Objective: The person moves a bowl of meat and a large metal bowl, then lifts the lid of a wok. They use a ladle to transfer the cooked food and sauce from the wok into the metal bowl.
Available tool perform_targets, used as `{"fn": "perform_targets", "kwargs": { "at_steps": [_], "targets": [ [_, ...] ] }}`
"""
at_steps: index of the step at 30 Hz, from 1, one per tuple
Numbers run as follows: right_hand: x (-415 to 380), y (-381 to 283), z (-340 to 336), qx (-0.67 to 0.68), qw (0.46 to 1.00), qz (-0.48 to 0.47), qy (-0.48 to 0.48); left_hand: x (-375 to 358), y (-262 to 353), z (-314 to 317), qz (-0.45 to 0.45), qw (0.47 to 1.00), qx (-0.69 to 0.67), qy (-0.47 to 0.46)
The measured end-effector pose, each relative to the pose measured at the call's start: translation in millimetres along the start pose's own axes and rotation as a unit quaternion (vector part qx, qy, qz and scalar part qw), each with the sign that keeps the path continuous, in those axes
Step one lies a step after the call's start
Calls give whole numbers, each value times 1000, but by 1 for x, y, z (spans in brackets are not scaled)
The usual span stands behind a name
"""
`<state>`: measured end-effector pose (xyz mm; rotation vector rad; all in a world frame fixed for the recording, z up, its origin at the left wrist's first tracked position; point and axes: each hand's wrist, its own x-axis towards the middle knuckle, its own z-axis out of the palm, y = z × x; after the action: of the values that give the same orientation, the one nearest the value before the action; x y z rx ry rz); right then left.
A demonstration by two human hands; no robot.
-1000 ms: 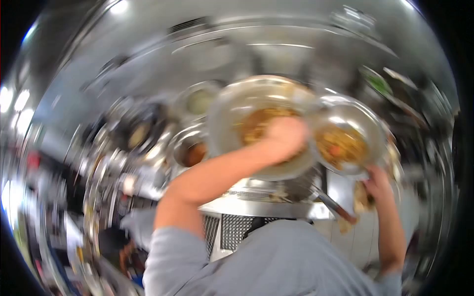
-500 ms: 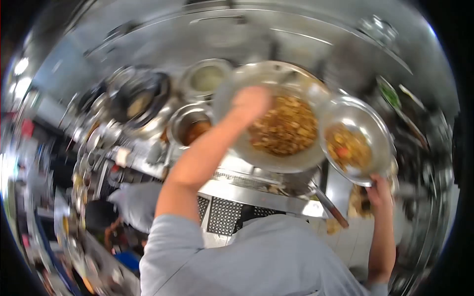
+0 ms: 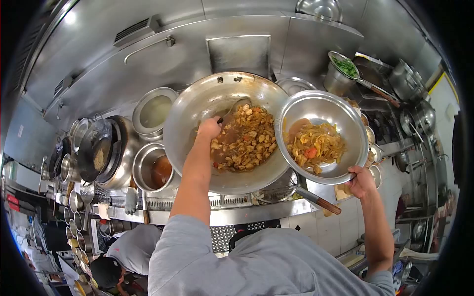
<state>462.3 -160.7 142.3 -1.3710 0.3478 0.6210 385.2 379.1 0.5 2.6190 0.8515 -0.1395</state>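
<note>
My left hand (image 3: 210, 128) is closed around the handle of a metal ladle (image 3: 242, 103) inside a very large metal bowl (image 3: 185, 116). The ladle's head rests at the far edge of a heap of brown cooked pieces in sauce (image 3: 252, 140). My right hand (image 3: 363, 182) grips the near right rim of a smaller metal bowl (image 3: 355, 130), tilted beside the large one and overlapping its right edge. Inside the smaller bowl lie yellowish strips and chunks (image 3: 321, 143) with a red piece.
Left of the large bowl are a pot of pale liquid (image 3: 155, 111), a pot of reddish liquid (image 3: 160, 171) and dark woks (image 3: 91, 158). A wooden-handled strainer (image 3: 316, 200) lies in front. Greens (image 3: 345, 66) are at the back right. Another person (image 3: 133, 251) is at lower left.
The view has shifted and become sharper. My left hand is now lower and nearer the large bowl's left side, with the ladle visible. My right hand still holds the smaller bowl.
</note>
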Motion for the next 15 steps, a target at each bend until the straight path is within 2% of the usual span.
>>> {"fn": "perform_targets", "kwargs": {
  "at_steps": [1, 3, 5, 7, 9, 10, 12, 15],
  "targets": [
    [-3, 0, -1, 2, 1000, 1, -9, 4, 2, 4, 5, 1000, -1, -5],
    [-10, 1, 6, 10, 1000, 0, 10, 9, 3, 9, 82, 990, -91, -63],
    [-11, 1, 3, 18, 999, -3, 26, 2, 5, 3, 100, 986, -96, -96],
    [-5, 3, -3, 10, 1000, -11, 1, -11, 14, -9, 117, 980, -99, -127],
    [-8, 4, 0, 22, 1000, -16, 6, -30, 23, -21, 48, 972, -125, -191],
    [-9, 3, 0, 18, 1000, -14, 4, -35, 23, -25, 49, 972, -125, -192],
    [-9, 2, -1, 14, 1000, -12, 2, -44, 20, -30, 10, 940, -198, -276],
    [-6, 0, -5, 6, 1000, -6, -18, -54, 12, -28, -26, 916, -254, -309]
  ]
}}
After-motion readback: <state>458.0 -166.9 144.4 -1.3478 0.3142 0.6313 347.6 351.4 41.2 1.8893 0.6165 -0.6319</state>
